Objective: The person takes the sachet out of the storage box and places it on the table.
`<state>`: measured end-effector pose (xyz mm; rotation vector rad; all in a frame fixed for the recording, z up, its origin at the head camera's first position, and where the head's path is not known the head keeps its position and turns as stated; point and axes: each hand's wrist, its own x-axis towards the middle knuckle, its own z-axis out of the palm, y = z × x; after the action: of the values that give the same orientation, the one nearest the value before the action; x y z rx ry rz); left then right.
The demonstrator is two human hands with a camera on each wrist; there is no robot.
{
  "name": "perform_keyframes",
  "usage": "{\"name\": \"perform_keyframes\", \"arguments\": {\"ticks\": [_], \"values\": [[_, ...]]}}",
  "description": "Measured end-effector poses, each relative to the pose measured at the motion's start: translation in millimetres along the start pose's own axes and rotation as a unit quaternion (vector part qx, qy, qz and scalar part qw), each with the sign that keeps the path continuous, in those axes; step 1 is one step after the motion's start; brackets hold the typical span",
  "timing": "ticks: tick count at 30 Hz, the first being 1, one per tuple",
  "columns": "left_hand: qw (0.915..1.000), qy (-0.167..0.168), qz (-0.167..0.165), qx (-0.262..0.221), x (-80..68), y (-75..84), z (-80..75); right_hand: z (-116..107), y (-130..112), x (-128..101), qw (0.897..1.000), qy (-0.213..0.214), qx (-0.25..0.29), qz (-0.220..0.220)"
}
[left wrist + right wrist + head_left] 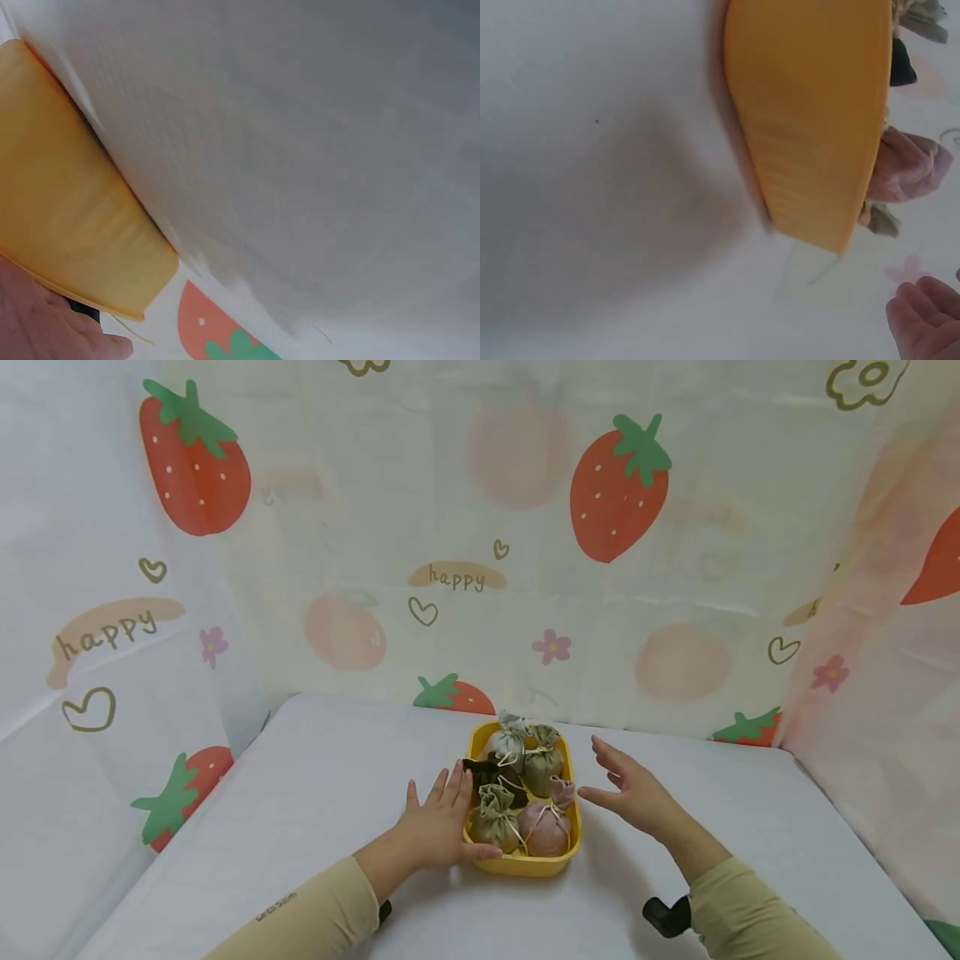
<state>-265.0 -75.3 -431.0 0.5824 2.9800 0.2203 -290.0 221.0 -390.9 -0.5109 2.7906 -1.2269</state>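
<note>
A yellow plastic basket (525, 867) stands on the table with several small drawstring pouches in it. In the head view there is a grey-white pouch (506, 742) and an olive pouch (543, 768) at the back, a black pouch (510, 783) in the middle, and a khaki pouch (495, 827) and a pink pouch (546, 828) at the front. My left hand (435, 827) lies along the basket's left rim, fingers extended and thumb over the front left corner. Off the right side, my right hand (633, 793) hovers with fingers spread, apart from the basket and holding nothing.
White cloth covers the table (322, 777). Strawberry-print curtain (465, 635) hangs behind it and along both sides. A black device (666, 917) sits by the right wrist.
</note>
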Motion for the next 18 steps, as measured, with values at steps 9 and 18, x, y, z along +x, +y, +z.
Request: {"name": "perform_keyframes", "arguments": {"ticks": [9, 18], "values": [[0.9999, -0.002, -0.003, -0.011, -2.3, 0.8, 0.0, 11.4, 1.1, -0.4, 1.000, -0.004, -0.011, 0.019], [1.0000, 0.005, 0.000, -0.002, -1.9, -0.5, 1.3, 23.9, -0.9, 3.9, 0.998, 0.009, 0.009, 0.054]]}}
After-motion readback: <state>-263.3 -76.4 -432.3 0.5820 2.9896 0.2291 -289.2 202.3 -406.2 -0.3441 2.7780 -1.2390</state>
